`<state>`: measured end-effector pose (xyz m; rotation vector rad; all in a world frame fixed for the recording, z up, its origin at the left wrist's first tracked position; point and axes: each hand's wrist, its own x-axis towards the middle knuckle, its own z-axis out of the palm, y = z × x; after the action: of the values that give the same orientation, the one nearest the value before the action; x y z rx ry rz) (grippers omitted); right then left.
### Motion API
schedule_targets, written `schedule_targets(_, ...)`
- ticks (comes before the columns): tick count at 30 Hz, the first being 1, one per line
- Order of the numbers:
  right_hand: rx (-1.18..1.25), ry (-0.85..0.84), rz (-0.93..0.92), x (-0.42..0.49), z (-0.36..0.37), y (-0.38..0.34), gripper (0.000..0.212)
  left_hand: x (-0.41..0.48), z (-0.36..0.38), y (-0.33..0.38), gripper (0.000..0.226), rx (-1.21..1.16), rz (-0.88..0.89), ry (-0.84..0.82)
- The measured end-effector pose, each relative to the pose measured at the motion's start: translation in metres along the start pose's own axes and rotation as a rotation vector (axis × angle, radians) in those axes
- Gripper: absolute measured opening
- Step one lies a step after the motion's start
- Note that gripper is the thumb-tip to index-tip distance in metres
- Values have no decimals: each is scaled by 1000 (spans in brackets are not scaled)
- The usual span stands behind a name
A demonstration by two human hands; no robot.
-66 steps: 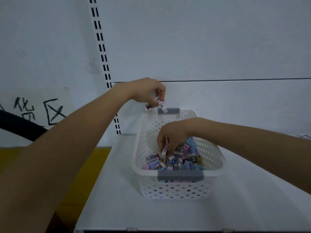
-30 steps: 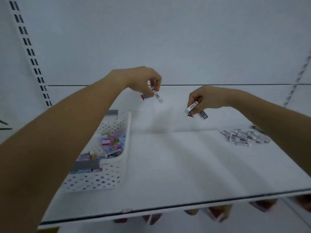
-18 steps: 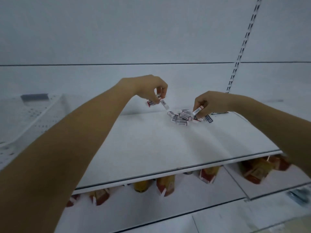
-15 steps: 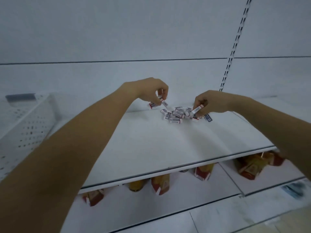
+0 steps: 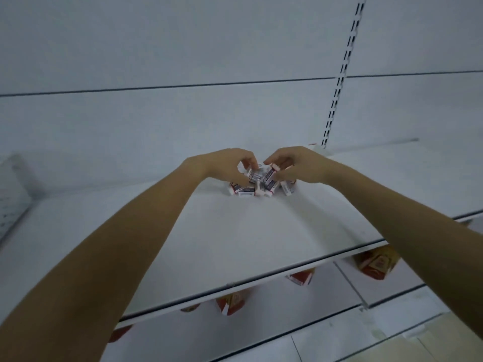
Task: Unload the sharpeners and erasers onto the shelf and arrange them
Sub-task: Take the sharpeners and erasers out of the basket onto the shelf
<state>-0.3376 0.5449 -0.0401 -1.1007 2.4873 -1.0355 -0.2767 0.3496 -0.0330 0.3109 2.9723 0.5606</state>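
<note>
moved: since half a second ago both your hands have come down onto the eraser pile; the basket has slid to the far left edge of view, blurred.
left hand: your left hand sits on the left side of the pile, fingers curled and pinched; it looks to be holding one or two small sleeved erasers, though blur hides the exact grip.
right hand: your right hand sits on the right side, fingers bent around an eraser at the top of the heap, nearly touching the left hand.
pile: loose white erasers with dark printed sleeves, heaped at the far middle of the shelf, close to the back panel, lying at all angles.
handling: you should find them light, small and slightly grippy, not fragile; the paper sleeves may slide off, so pinch across the long sides rather than by the ends.
risk: a careless release could scatter the heap.
below: orange-red cartons stand on the lower shelf.
</note>
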Motion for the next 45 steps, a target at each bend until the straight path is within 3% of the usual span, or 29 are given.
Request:
schedule_targets(4,-42,33,-90,7,-12,3,25,1,-13,-1,40,19,-102,-31)
schedule_targets(10,-242,-185,-147,11,-12,17,11,-5,0,2,39,113,-316,-106)
schedule_targets(17,-368,-253,-246,13,-16,14,13,-42,8,0,60,118,-520,-59)
schedule_targets(21,-388,-202,-411,15,-9,-5,17,-71,-1,2,61,110,-556,79)
schedule_targets(27,-439,-267,-665,16,22,-64,21,-123,-32,9,41,257,-579,373)
schedule_targets(32,-488,-305,-802,9,66,-130,27,-186,-57,2,32,452,-617,511)
schedule_targets(38,-479,-268,-804,8,124,-208,30,-283,-90,-22,27,525,-636,547)
schedule_targets(45,-516,-68,-722,18,191,-289,34,-390,-119,-68,28,503,-636,610)
